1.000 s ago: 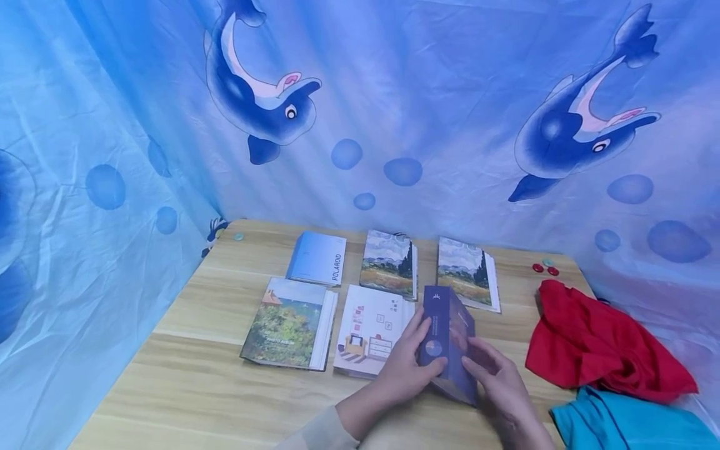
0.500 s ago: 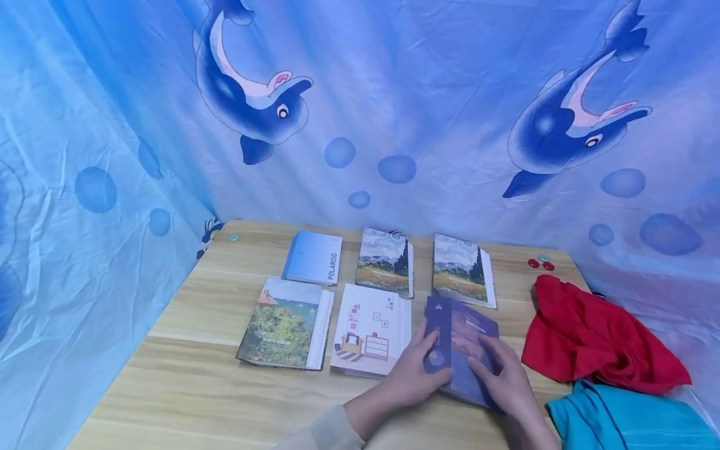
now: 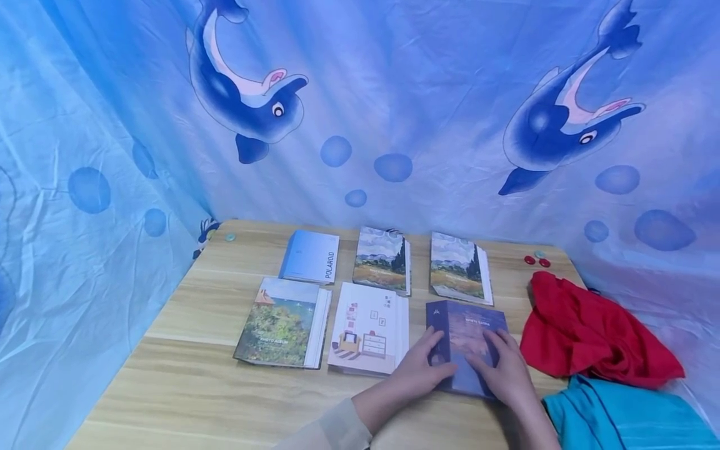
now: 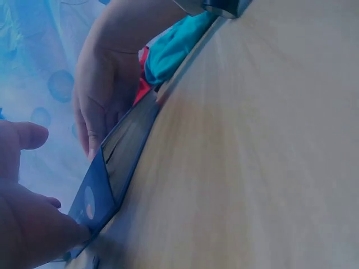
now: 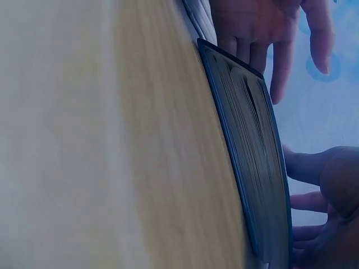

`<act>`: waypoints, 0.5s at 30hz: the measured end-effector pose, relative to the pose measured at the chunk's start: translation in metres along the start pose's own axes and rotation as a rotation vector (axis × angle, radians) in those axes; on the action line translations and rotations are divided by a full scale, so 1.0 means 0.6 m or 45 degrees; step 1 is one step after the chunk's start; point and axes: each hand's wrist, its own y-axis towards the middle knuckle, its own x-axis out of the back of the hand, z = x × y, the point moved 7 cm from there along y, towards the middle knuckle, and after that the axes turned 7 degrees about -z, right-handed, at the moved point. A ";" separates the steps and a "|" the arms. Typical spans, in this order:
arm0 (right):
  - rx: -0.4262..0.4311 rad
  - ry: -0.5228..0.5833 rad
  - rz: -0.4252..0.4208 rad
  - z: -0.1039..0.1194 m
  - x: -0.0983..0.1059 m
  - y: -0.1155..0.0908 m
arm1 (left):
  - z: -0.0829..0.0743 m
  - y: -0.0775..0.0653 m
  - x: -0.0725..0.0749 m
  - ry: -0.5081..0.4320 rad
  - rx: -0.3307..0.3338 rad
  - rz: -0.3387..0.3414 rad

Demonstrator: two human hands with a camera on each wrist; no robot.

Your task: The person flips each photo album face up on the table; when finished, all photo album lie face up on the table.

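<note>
A dark blue-purple photo album lies flat at the right end of the front row, cover up and spine to the left. My left hand is at its spine, fingers extended and touching that side. Thumb and fingers of my right hand rest on the cover near its right edge. In the right wrist view the pages of the album show between its covers, and the fingers of the left hand are loosely straight. The left wrist view shows the spine from low down, beside the left hand.
Left of it lie a white album with furniture drawings and a garden-picture album. Behind are a blue POLAROID album and two landscape albums. Red cloth and teal cloth lie at right, with small buttons behind.
The purple album, tilted with its spine raised a second ago, has come down flat on the table. Both hands have followed it down and stay at its sides.
</note>
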 end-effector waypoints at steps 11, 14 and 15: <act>0.002 -0.013 -0.014 0.003 -0.005 0.004 | -0.012 -0.010 0.013 0.311 -0.260 0.036; 0.073 -0.011 -0.052 0.019 0.000 -0.003 | -0.027 -0.014 0.026 0.389 -0.325 0.042; 0.103 -0.008 -0.071 0.025 0.002 -0.006 | -0.032 -0.015 0.032 0.418 -0.351 0.044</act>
